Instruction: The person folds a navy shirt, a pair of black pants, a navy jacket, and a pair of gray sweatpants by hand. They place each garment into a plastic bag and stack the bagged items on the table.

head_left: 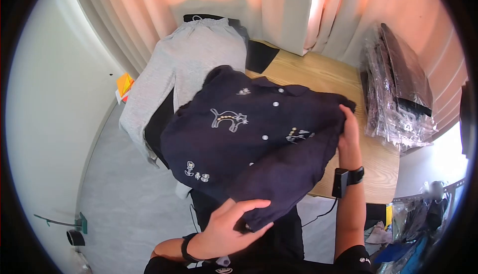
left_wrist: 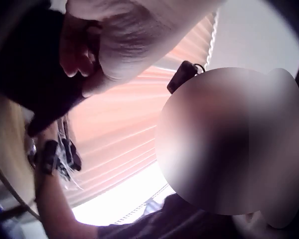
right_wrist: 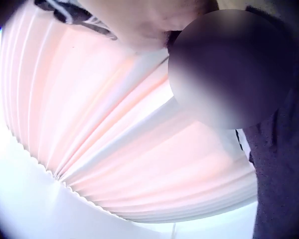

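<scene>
A dark navy button-up shirt with white buttons and outlined cat and flower designs is spread in front of me, its collar toward the table. My left hand pinches its near corner between thumb and fingers. At the far right end, my right hand grips the shirt's edge, the fingers partly hidden by the cloth. In the left wrist view, curled fingers of the left hand hold dark fabric. The right wrist view has part of the right hand by the top, with dark cloth hanging at the right.
Grey drawstring sweatpants lie over black cloth at the table's far left. The wooden table runs behind the shirt. Plastic-wrapped dark garments are stacked on its right side. Pale curtains hang behind. Clothes sit low at the right.
</scene>
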A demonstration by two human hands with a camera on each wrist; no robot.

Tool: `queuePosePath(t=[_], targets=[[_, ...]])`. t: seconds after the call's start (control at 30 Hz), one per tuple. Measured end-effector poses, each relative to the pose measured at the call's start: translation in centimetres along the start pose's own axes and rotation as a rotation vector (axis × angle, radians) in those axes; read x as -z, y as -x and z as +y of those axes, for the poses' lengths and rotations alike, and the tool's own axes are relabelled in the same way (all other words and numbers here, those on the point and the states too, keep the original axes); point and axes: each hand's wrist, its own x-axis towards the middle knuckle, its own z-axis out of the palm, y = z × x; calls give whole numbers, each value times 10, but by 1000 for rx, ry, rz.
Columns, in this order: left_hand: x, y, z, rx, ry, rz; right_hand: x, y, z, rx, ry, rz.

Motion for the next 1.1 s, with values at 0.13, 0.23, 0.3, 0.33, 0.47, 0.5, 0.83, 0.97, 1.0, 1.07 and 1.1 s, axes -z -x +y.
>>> queuePosePath(t=[0.13, 0.23, 0.3, 0.33, 0.47, 0.5, 0.83, 0.97, 1.0, 1.07, 1.1], targets=[[1, 3, -14, 51, 33, -32, -16, 17, -47, 146, 119, 44], [17, 9, -15, 199, 110, -113, -57, 31, -55, 173, 225, -35], [40, 13, -10, 432, 161, -195, -90, 33, -45, 123, 300, -176], [50, 20, -15, 484, 209, -162, -106, 31, -37, 74, 322, -226], [85, 45, -54, 724, 446, 398, -145, -7, 11, -227, 184, -623], [97, 39, -69, 742, 460, 389, -149, -18, 23, -230, 185, -626], [79, 20, -205, 653, 255, 582, -137, -84, 96, 544, 1686, -650], [70, 16, -200, 599, 597, 715, -136, -77, 91, 620, 1633, -660], [70, 17, -204, 597, 597, 712, -135, -78, 90, 539, 1649, -686], [68, 24, -212, 562, 550, 693, -128, -76, 87, 453, 1663, -705], [69, 26, -212, 560, 549, 684, -127, -69, 79, 470, 1661, -686]])
